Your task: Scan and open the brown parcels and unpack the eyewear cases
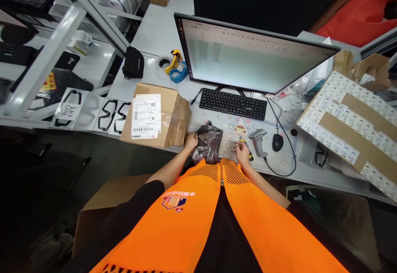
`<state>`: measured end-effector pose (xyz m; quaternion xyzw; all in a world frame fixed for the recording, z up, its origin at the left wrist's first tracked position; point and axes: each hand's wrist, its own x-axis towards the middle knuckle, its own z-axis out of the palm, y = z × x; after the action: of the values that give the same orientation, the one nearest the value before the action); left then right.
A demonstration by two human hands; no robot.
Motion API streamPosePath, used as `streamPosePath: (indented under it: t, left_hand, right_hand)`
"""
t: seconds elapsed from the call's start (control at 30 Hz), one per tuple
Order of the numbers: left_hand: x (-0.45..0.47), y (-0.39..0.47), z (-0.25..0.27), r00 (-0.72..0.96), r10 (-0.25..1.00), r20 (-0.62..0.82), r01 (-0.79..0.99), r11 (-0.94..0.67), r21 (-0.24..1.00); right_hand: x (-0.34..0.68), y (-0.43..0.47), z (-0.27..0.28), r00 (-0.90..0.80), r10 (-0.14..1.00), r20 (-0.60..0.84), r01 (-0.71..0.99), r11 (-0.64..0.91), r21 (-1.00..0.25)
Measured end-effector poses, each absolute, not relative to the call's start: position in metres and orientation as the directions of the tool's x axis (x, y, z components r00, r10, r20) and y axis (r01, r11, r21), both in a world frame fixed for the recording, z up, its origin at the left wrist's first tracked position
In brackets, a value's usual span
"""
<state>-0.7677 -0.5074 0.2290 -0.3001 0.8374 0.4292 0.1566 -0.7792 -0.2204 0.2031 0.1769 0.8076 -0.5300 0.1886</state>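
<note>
My left hand (191, 141) is closed on the left edge of a crumpled dark plastic bag (211, 144) at the desk's front edge. What the bag contains is hidden. To its right, my right hand (242, 153) hovers low over the desk with fingertips drawn together; anything between them is too small to name. A yellow and black tool (250, 155), partly covered by that hand, lies against it. Just right of it rests a grey barcode scanner (258, 140). A taped cardboard box (155, 116) with white labels stands left of my left hand.
Behind my hands are a black keyboard (232, 103) and a monitor (248, 53). A mouse (278, 142) and cable lie to the right, before a large label-covered cardboard sheet (350, 128). Tape rolls (175, 67) and a black pouch (134, 63) sit at back left.
</note>
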Motion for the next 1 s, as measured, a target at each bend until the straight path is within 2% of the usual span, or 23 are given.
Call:
streamPosePath:
  t: [0.1, 0.17, 0.2, 0.33, 0.4, 0.47, 0.6, 0.7, 0.8, 1.0]
  left_hand:
    - [-0.754, -0.498, 0.232, -0.796, -0.345, -0.497, -0.605, 0.492, 0.627]
    - [-0.750, -0.487, 0.235, -0.832, -0.290, -0.474, -0.552, 0.519, 0.653]
    - [-0.751, -0.482, 0.237, -0.850, -0.253, -0.461, -0.521, 0.528, 0.670]
    - [-0.767, -0.482, 0.247, -0.910, -0.094, -0.404, -0.383, 0.561, 0.733]
    - [-0.778, -0.487, 0.250, -0.920, -0.014, -0.393, -0.325, 0.590, 0.739]
    - [-0.790, -0.488, 0.253, -0.931, 0.013, -0.365, -0.282, 0.610, 0.740]
    - [-0.805, -0.478, 0.258, -0.947, -0.124, -0.296, -0.310, 0.594, 0.743]
    - [-0.800, -0.465, 0.266, -0.922, -0.258, -0.290, -0.385, 0.511, 0.769]
    - [-0.785, -0.457, 0.279, -0.895, -0.389, -0.219, -0.379, 0.406, 0.831]
    - [-0.773, -0.457, 0.305, -0.858, -0.485, -0.169, -0.343, 0.294, 0.892]
  right_hand:
    - [-0.782, -0.229, 0.213, -0.891, -0.051, -0.452, 0.417, 0.306, -0.856]
    - [-0.787, -0.245, 0.219, -0.905, -0.161, -0.394, 0.329, 0.323, -0.887]
    - [-0.791, -0.254, 0.222, -0.914, -0.181, -0.365, 0.288, 0.345, -0.893]
    - [-0.812, -0.278, 0.224, -0.952, -0.099, -0.291, 0.221, 0.435, -0.873]
    - [-0.822, -0.283, 0.224, -0.963, -0.098, -0.250, 0.177, 0.468, -0.866]
    - [-0.826, -0.287, 0.226, -0.973, -0.115, -0.201, 0.125, 0.471, -0.873]
    - [-0.821, -0.298, 0.239, -0.983, -0.089, -0.161, 0.106, 0.441, -0.891]
    - [-0.812, -0.302, 0.257, -0.994, -0.049, -0.096, 0.065, 0.434, -0.899]
    - [-0.806, -0.302, 0.277, -0.998, -0.037, -0.045, 0.027, 0.386, -0.922]
    - [-0.799, -0.304, 0.299, -0.997, -0.040, -0.062, 0.047, 0.319, -0.947]
